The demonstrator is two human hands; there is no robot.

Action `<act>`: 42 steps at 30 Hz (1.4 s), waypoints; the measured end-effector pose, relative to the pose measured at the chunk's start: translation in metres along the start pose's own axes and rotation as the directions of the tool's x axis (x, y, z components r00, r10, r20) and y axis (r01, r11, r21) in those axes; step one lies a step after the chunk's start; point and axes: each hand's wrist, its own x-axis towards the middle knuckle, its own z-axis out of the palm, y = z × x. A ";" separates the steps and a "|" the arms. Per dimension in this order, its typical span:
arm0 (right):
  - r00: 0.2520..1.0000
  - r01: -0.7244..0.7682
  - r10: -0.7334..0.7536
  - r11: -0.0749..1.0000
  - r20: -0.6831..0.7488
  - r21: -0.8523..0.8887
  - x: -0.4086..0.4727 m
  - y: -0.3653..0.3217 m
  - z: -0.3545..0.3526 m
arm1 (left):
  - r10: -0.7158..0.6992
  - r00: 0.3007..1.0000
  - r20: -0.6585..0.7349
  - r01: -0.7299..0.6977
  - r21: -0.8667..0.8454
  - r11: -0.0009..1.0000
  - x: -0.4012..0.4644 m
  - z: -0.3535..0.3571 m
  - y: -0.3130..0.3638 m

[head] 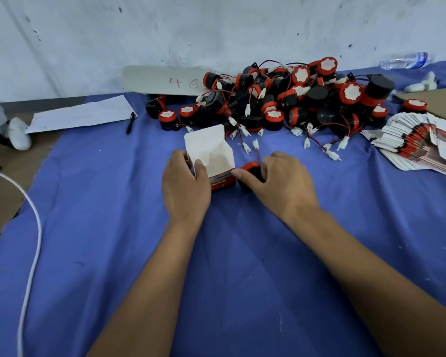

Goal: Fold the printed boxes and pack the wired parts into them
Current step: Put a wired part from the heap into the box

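your left hand [187, 181] grips the erected box [211, 157] from its left side, thumb curled over the near rim, lid flap standing up at the far edge and the mouth facing up. your right hand [281, 180] pinches one wired part [250, 173], a black body with a red ring, which sits just beside the box's right wall, low against the blue cloth [113, 228]. its red lead [258, 155] runs away from you to a white connector [255, 144] lying on the cloth.

the step in hand looks like loading this part into the box. to do it well: keep the left grip low on the wall so the rim stays square and the thumb does not crowd the opening. lift the part clear above the rim before moving it left, since dragging it over the edge would likely crush the thin card. gather the lead first, or feed the connector in ahead of the body, so the wire does not hang out and foul the lid tuck.

the remaining parts pile [281, 99] sits far and right of the box, leads tangled; expect neighbours to snag on a lifted lead. the flat boxes stack [420, 145] fans out at the right edge, well apart from your hands.
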 end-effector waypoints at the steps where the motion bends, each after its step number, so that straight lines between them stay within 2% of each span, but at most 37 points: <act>1: 0.999 0.023 -0.023 1.000 0.028 0.013 0.002 0.001 -0.001 | -0.004 1.000 -0.011 0.004 0.006 1.000 0.001 -0.001 -0.002; 5: 0.985 0.115 -0.119 0.993 0.126 0.039 0.007 0.016 -0.016 | -0.014 0.999 -0.041 0.015 0.017 1.000 0.004 -0.004 -0.006; 8: 0.961 0.245 -0.261 0.958 0.097 0.151 0.007 0.027 -0.026 | -0.027 0.998 -0.059 0.028 0.022 0.999 0.006 -0.006 -0.006; 10: 0.919 0.322 -0.359 0.922 0.161 0.216 0.008 0.033 -0.031 | -0.035 0.998 -0.054 0.036 0.023 0.999 0.008 -0.007 -0.006; 12: 0.870 0.292 -0.364 0.924 0.334 0.246 0.008 0.036 -0.031 | -0.040 0.998 -0.049 0.042 0.032 0.999 0.008 -0.008 -0.006; 14: 0.842 0.214 -0.339 0.924 0.419 0.316 0.006 0.037 -0.028 | -0.048 0.998 -0.034 0.049 0.024 0.999 0.007 -0.007 -0.006; 17: 0.873 0.175 -0.358 0.863 0.330 0.474 0.005 0.033 -0.025 | -0.029 1.000 0.012 0.029 -0.027 0.999 0.006 -0.003 -0.009; 20: 0.926 0.291 -0.377 0.759 0.028 0.583 0.003 0.019 -0.025 | 0.021 0.997 0.078 -0.013 -0.096 0.995 0.005 -0.001 -0.008; 22: 0.904 0.414 -0.406 0.745 -0.135 0.523 0.001 0.003 -0.020 | 0.059 0.987 0.150 -0.036 -0.155 0.987 0.001 0.002 -0.006; 23: 0.888 0.452 -0.431 0.754 -0.160 0.478 0.000 -0.005 -0.017 | 0.073 0.980 0.186 -0.036 -0.196 0.980 -0.001 0.003 -0.003; 26: 0.873 0.482 -0.477 0.813 -0.101 0.328 0.003 -0.019 -0.010 | 0.129 0.966 0.223 -0.059 -0.298 0.953 -0.005 0.005 0.000; 31: 0.928 0.373 -0.373 0.926 -0.017 0.053 0.014 -0.006 -0.015 | 0.189 0.962 0.199 -0.144 -0.221 0.964 0.000 0.001 -0.001; 35: 0.937 0.348 -0.346 0.935 0.040 -0.068 0.016 -0.009 -0.015 | 0.155 0.965 0.212 -0.110 -0.211 0.971 -0.004 0.001 0.006; 39: 0.935 0.354 -0.342 0.917 0.095 -0.187 0.014 -0.016 -0.013 | 0.058 0.962 0.268 0.038 -0.339 0.940 -0.004 0.001 0.008; 42: 0.940 0.338 -0.321 0.915 0.111 -0.219 0.013 -0.017 -0.012 | 0.084 0.961 0.264 0.001 -0.308 0.951 -0.004 0.002 0.010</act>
